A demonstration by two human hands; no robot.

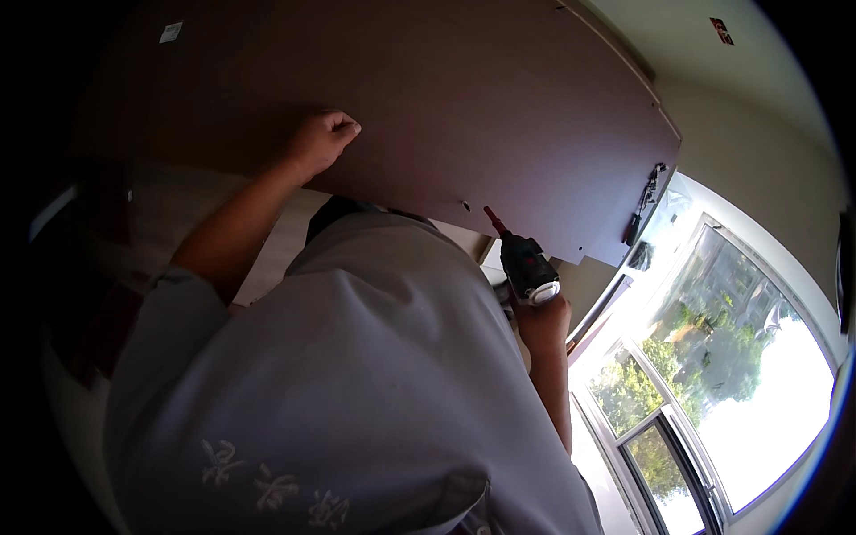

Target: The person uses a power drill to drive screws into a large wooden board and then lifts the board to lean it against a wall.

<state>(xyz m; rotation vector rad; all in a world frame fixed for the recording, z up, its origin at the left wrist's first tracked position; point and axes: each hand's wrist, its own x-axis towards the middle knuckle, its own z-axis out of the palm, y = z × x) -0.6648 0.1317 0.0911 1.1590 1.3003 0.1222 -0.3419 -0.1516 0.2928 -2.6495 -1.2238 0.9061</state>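
My right hand (546, 323) is wrapped round the grip of a black cordless drill (524, 263). Its red tip (493, 219) points up and left, close to the near edge of a large dark brown board (481, 107). A small dark hole or fitting (465, 206) shows in the board just left of that tip. Over the board, farther left, my left hand (323, 143) is closed, thumb and fingers pressed together. Anything it may hold is too small or hidden to make out.
At the board's right end lie a screwdriver (631, 228) with a dark handle and a cluster of small metal parts (655, 181). A white label (171, 32) sticks to its far left. A bright window (704, 357) stands at the right, beside a pale wall (749, 134).
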